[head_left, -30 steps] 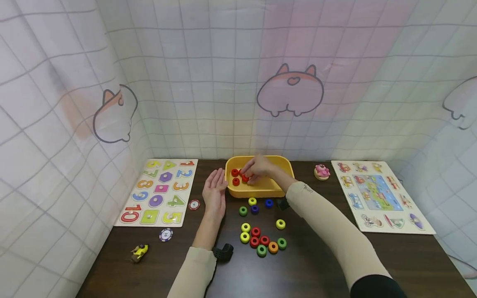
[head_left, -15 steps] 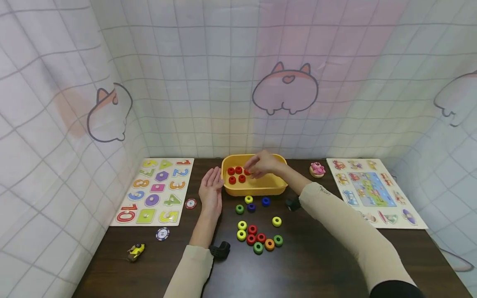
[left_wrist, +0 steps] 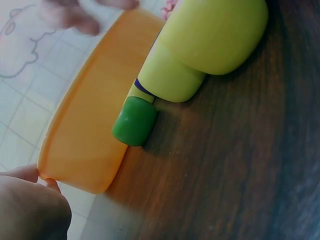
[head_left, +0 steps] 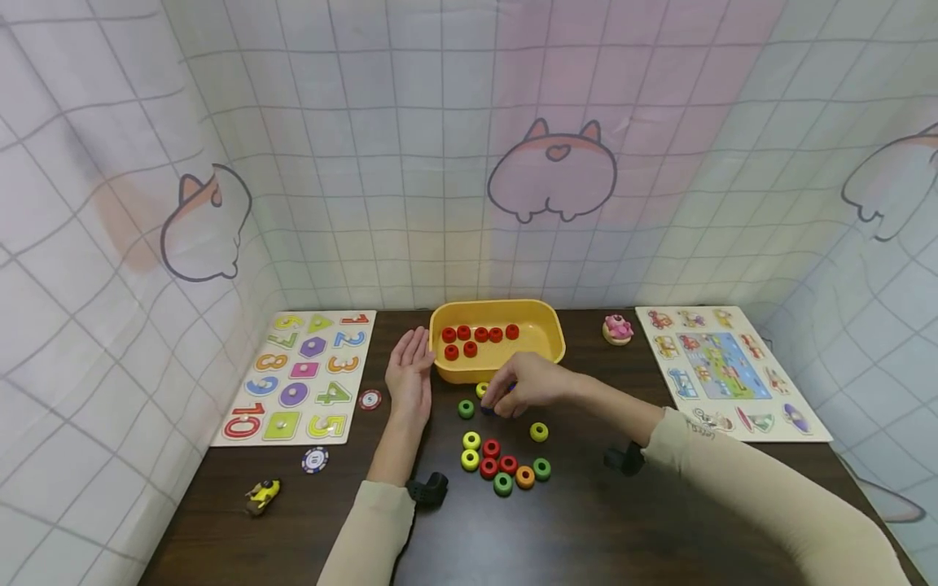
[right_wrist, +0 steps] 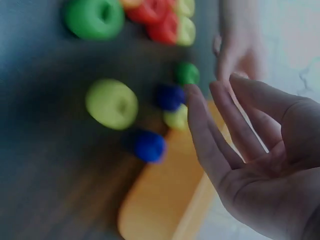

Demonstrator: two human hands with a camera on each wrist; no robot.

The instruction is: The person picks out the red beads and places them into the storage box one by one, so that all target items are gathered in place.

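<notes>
My left hand (head_left: 410,378) rests with straight fingers against the left end of the yellow tray (head_left: 456,377). Inside the tray several red beads (head_left: 481,334) stand in two rows. Just in front of it hovers my right hand (head_left: 533,384), fingers slightly bent, and the right wrist view shows nothing between them. Beneath that hand are a yellow bead (head_left: 482,390) and two blue beads (right_wrist: 149,146), partly covered in the head view. A green bead (head_left: 466,409) sits left of them. Nearer me lies a cluster of red beads (head_left: 488,468) with yellow, green and orange ones.
A number puzzle board (head_left: 300,378) lies at the left and a picture puzzle board (head_left: 733,374) at the right. Poker chips (head_left: 315,460), a small yellow toy car (head_left: 261,496) and a pink figure (head_left: 618,329) are on the table. Curtains stand behind and at the sides.
My right hand has let go of a red bead in the tray and moved out toward me, over the beads in front. My left hand stays at the tray's end.
</notes>
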